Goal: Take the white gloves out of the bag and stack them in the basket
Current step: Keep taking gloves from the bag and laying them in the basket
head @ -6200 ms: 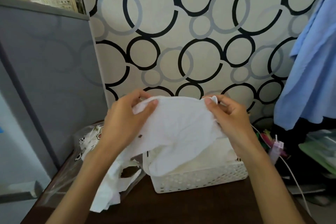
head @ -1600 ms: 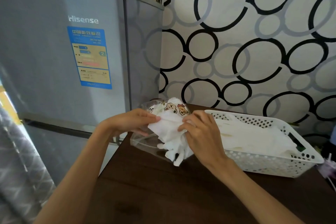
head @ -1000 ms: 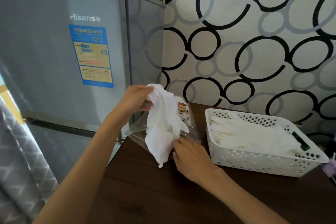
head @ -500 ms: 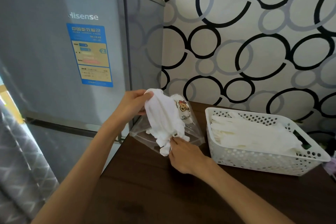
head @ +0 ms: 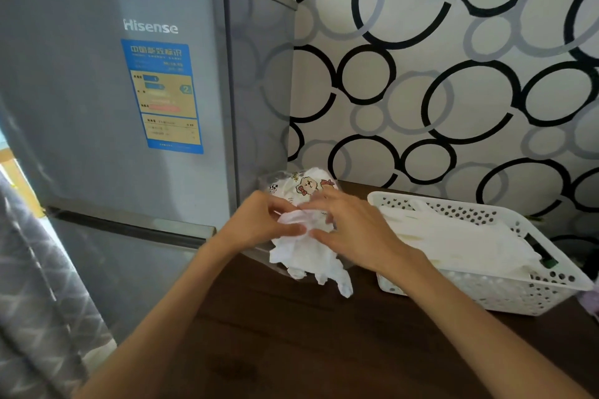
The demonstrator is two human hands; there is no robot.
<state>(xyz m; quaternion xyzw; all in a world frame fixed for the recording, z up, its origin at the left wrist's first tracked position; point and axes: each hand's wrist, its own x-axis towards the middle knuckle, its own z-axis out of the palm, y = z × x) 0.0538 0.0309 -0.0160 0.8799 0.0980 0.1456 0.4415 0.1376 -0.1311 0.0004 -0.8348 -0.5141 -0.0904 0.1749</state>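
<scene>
A crumpled white glove point(head: 308, 257) hangs in front of the clear plastic bag point(head: 304, 186), which carries cartoon prints and stands at the table's far left corner. My left hand point(head: 262, 223) pinches the glove's upper edge between thumb and fingers. My right hand point(head: 350, 230) pinches the same edge just to the right, fingers spread over the bag's front. The glove's fingers dangle down to the dark wooden table point(head: 324, 340). To the right stands the white perforated basket point(head: 518, 295), with white gloves point(head: 460, 240) lying flat in it.
A grey fridge point(head: 129, 107) stands close on the left, against the table's edge. Wallpaper with black and grey rings point(head: 453, 74) backs the table. A grey patterned curtain point(head: 32, 301) hangs at the lower left.
My left hand has lowered the glove from where it held it up. My right hand has come up from the glove's lower end to its top edge, beside the left hand.
</scene>
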